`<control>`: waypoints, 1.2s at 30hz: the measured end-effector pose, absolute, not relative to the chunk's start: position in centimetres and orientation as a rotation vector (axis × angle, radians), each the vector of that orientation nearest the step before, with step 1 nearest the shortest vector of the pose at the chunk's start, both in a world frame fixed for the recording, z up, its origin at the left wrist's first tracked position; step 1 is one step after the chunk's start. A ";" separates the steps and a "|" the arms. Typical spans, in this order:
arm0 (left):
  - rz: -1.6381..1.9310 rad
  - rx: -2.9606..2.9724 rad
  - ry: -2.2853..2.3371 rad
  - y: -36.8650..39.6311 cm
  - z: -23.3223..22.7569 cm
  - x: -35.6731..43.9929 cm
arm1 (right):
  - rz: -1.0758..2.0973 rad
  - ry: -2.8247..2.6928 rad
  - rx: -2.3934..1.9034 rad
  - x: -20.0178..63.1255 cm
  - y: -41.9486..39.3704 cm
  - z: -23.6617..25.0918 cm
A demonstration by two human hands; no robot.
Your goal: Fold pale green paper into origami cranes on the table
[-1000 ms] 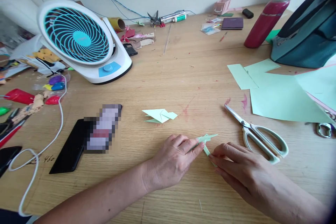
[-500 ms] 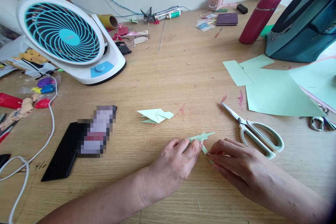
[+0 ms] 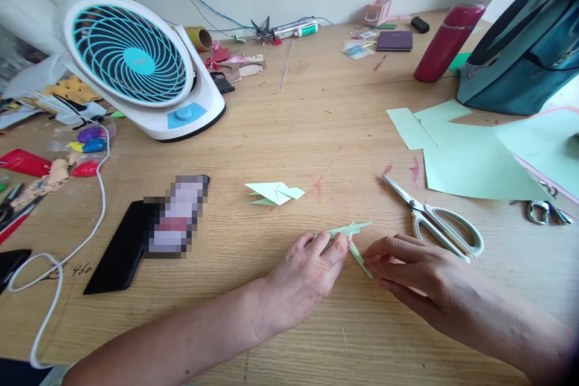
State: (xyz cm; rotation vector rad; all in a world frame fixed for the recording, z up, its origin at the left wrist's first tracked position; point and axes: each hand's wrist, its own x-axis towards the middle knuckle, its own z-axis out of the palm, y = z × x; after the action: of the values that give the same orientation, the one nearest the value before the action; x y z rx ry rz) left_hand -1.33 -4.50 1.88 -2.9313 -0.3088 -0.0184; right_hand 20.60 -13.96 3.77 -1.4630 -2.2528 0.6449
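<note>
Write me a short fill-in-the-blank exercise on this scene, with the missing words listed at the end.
1. The person's left hand holds a folded paper piece whose colour is light ____.
2. The hand nearer the scissors is the person's ____ one.
3. A second folded paper lies on the table, touched by ____ hand.
4. The knob on the base of the fan is ____.

Missing words: green; right; neither; blue.
</note>
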 end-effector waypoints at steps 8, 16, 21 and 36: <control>-0.028 -2.911 -0.312 -4.7 2.0 -1.2 | 0.272 -2.337 -1.546 18.8 -14.8 3.7; -0.165 -2.933 -0.337 -4.7 1.3 -1.3 | 0.228 -2.321 -1.558 18.6 -15.2 3.7; -0.257 -2.960 -0.333 -4.4 0.6 -1.5 | 0.158 -2.355 -1.529 18.4 -15.2 3.3; -0.290 -2.857 -0.351 -5.0 -0.1 -1.6 | -0.110 -2.443 -1.494 18.4 -15.6 1.4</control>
State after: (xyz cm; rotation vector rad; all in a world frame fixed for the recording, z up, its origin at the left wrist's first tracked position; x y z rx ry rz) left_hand -1.62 -5.00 -0.06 -2.8571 -0.3508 -0.2898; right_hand 18.37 -15.63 1.41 -1.4940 -2.4430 -0.1096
